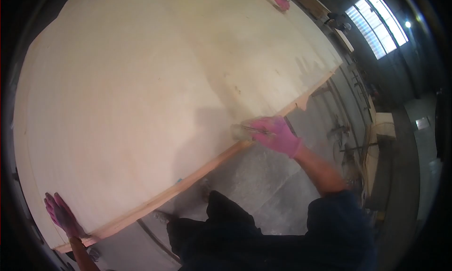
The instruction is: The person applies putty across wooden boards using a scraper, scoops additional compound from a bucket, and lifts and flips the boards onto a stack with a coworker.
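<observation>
A large pale wood sheet [132, 82] fills most of the view, its near edge running diagonally from lower left to upper right. My right hand [278, 135], in a pink glove, is closed around a greyish object [241, 131] at that near edge; what the object is, I cannot make out. My left hand [62, 217], in a pink and dark glove, lies flat on the sheet's lower left corner with its fingers extended. It holds nothing.
A co-worker's pink-gloved hand [281, 3] touches the sheet's far side. Grey floor [273, 186] shows below the near edge. Metal frames and boards [372, 143] stand at the right, and a bright window [377, 24] is at the upper right.
</observation>
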### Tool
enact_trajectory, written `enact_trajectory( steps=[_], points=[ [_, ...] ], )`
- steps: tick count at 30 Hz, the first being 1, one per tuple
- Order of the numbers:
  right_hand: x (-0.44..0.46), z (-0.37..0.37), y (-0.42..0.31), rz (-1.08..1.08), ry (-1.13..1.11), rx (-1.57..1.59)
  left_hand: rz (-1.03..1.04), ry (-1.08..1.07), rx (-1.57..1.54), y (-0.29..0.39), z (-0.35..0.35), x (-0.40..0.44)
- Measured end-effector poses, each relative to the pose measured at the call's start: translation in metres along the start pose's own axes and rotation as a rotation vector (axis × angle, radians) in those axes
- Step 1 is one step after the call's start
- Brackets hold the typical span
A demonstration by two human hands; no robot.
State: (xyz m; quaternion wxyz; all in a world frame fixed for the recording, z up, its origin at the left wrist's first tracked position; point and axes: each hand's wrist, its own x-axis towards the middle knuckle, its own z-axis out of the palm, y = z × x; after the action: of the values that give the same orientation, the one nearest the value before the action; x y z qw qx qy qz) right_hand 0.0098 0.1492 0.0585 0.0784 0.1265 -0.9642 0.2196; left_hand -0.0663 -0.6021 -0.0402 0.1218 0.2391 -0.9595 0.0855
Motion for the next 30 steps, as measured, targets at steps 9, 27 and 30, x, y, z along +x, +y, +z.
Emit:
enact_trajectory(
  steps=[9,27,30],
  points=[
    [0.034,0.107,-0.179,0.144,-0.035,0.086,0.254,0.004,0.07,0.03,-0.04,-0.016],
    [0.053,0.12,-0.209,0.028,-0.23,-0.114,0.094,0.172,0.277,-0.124,0.001,0.003],
    [0.033,0.149,-0.231,-0.091,-0.149,-0.103,0.159,0.142,0.04,-0.114,-0.023,-0.005]
  ],
)
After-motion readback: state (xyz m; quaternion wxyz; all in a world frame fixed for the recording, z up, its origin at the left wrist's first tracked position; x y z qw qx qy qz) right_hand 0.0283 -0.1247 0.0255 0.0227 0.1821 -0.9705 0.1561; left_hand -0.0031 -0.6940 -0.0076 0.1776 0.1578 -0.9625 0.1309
